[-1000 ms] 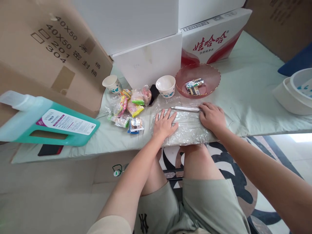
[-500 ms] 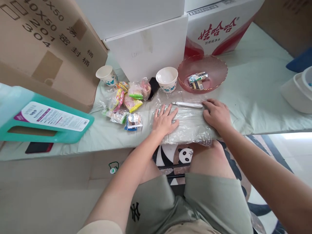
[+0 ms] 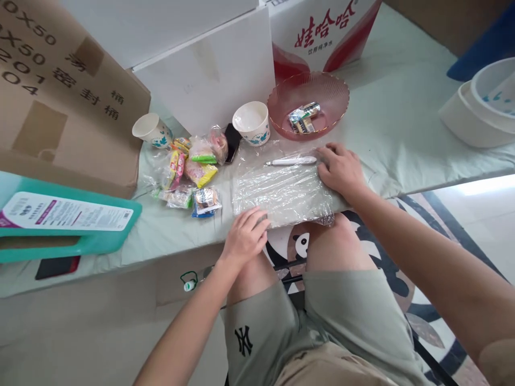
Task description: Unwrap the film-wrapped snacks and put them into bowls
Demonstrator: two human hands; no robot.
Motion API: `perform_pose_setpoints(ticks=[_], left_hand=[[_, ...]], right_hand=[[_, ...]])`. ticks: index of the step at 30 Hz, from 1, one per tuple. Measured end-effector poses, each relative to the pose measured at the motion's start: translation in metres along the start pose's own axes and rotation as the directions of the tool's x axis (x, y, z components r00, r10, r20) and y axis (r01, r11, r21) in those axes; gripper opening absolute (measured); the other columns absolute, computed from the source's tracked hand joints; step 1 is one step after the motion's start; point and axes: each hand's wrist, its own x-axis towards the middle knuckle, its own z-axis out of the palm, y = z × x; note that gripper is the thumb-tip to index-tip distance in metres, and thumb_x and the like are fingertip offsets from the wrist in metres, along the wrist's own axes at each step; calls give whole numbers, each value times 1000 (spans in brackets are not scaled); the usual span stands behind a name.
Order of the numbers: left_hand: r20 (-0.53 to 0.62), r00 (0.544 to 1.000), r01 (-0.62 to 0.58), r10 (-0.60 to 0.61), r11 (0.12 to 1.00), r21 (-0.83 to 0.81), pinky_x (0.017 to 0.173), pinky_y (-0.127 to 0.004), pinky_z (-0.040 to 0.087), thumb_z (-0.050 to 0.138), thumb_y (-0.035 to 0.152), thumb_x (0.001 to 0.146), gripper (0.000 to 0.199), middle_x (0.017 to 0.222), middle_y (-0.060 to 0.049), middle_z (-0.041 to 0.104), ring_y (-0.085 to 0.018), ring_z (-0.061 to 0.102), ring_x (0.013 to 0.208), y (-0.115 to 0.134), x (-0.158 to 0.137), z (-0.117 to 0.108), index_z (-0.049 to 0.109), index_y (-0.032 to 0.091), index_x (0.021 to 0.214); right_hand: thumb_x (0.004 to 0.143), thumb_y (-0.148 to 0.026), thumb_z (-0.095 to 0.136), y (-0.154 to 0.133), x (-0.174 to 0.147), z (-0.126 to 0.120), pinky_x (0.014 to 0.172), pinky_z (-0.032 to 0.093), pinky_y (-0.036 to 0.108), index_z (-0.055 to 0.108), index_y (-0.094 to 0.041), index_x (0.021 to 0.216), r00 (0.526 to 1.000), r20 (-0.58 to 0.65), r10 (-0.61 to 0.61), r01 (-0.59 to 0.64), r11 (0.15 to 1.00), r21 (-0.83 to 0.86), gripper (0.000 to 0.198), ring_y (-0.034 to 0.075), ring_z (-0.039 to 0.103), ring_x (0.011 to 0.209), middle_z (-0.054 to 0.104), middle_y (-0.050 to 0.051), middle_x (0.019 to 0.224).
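Fingers of the left hand (image 3: 245,236) curl loosely at the plastic film (image 3: 281,190) near edge; right hand (image 3: 340,169) lies flat, pinning its far corner to the table (image 3: 402,134) beside the white pen (image 3: 290,161)

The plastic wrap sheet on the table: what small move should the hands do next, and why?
Probably the left hand should pull the plastic wrap sheet taut at its near edge. The sheet looks wrinkled, the right hand presses its far right corner, and the white knife lies along the far edge, untouched.
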Motion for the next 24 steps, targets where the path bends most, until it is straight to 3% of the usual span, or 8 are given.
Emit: perform_pose_setpoints(ticks=[4,7,9,10,13,16,19,24], left_hand=[[-104,995,4,-10,998,-56,99,-44,59,57,11,86,16,110,-8,77,-26,70,116,-3,-1,6,69,21,87],[-137,989,30,-49,990,-139,93,-40,62,54,9,86,19,102,-6,78,-23,74,106,1,0,3,66,22,80],[-164,982,53,-89,975,-215,86,-36,64,53,10,87,18,97,-5,78,-20,75,97,6,0,0,65,22,80],[-176,978,61,-108,965,-254,82,-35,64,52,11,87,18,96,-5,78,-19,75,93,9,0,-2,64,22,81],[-201,972,47,-121,940,-338,81,-33,64,52,13,89,16,94,-5,78,-18,75,91,16,0,-6,63,23,81],[-176,984,-19,-34,957,-289,95,-41,62,58,16,86,11,108,-7,78,-22,73,108,15,0,-8,66,22,92],[-115,993,-30,14,990,-137,105,-49,56,63,15,83,29,126,-10,73,-28,66,125,6,-4,-8,66,21,111],[-249,967,27,-51,994,-102,98,-46,60,55,7,88,19,108,-7,78,-26,72,113,-9,-17,-9,68,21,88]], right_hand=[[91,-27,44,-2,-18,-18,112,42,50,59,-19,138,998,-49,-36,39,998,54,50,32,56,129,55,16,146],[84,-16,45,-1,-65,-33,107,48,46,63,-23,131,966,-11,-260,259,953,158,51,28,59,128,63,12,136],[79,-11,47,1,-103,-35,109,47,50,65,-27,124,915,-21,-402,397,892,215,50,29,58,131,68,9,129],[79,-10,49,2,-120,-33,112,44,54,65,-29,125,904,10,-428,417,883,215,51,31,53,137,66,8,135],[83,-15,57,2,-152,-20,111,42,62,66,-31,124,931,18,-365,355,913,201,44,37,46,144,60,9,146],[89,-20,60,-5,-154,-9,107,48,59,72,-29,100,963,-145,-225,260,917,303,19,36,58,133,71,9,128],[90,-19,60,-13,-147,-12,100,56,55,70,-28,89,951,-298,-86,223,857,465,14,32,67,121,77,7,108],[86,-14,62,-14,-147,-35,96,59,56,68,-30,87,931,-360,-56,258,800,542,17,31,73,108,77,3,87]])
